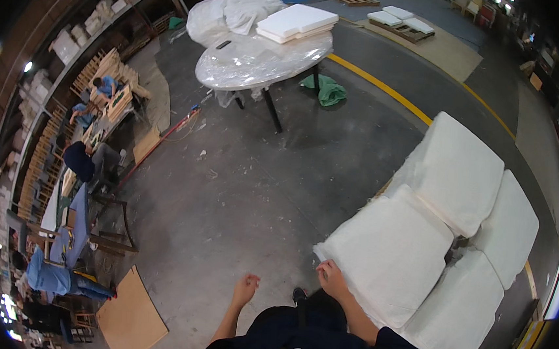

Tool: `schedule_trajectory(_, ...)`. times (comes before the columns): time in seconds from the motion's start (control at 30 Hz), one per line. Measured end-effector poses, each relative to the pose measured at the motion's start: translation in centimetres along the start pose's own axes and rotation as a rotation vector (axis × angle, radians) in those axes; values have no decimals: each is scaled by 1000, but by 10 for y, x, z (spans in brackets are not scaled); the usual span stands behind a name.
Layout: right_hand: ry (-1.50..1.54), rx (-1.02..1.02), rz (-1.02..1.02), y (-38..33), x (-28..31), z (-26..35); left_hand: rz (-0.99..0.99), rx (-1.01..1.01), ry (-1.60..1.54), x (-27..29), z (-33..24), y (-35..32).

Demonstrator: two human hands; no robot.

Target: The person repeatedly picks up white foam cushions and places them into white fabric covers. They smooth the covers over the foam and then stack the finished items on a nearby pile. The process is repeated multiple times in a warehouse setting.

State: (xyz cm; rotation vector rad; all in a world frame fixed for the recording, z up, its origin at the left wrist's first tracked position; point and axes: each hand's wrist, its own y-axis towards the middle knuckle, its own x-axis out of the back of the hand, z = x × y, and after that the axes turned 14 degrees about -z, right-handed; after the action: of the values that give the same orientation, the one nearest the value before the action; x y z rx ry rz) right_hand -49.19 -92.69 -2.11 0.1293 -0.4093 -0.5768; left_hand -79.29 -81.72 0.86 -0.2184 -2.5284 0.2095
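Note:
My left hand (245, 290) hangs over the grey floor with its fingers loosely bent and a little apart, and nothing shows in it. My right hand (332, 279) is at the near left corner of a white wrapped stack (389, 245), its fingers loosely curled. No held thing can be made out there, and whether the fingertips touch the wrapping is unclear. Behind that stack stands another white wrapped stack (460, 175). Two more, a near right stack (456, 313) and a far right stack (506, 228), sit close against them.
Ahead is a round table (255, 67) covered in clear film, bearing white slabs (296, 22) and a white wrapped bundle (243, 7). A green cloth (329, 91) lies beneath it. Several people sit or stand at left benches. A brown board (132, 317) lies on the floor.

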Motion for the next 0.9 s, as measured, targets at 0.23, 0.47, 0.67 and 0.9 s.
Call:
schedule_trajectory(0.23,-170,-271,151,116,-82,-49,172,50,-9,22,-50,169)
schedule_trajectory(0.47,-480,-234,391,275,-120,-133,205,-184,322,9,-77,341)
schedule_trajectory(0.67,-140,-406,175,462,-119,-92,226,37,225,-46,-141,489)
schedule_trajectory(0.9,-346,-362,56,684,-54,-172,296,-359,243,-182,-267,713)
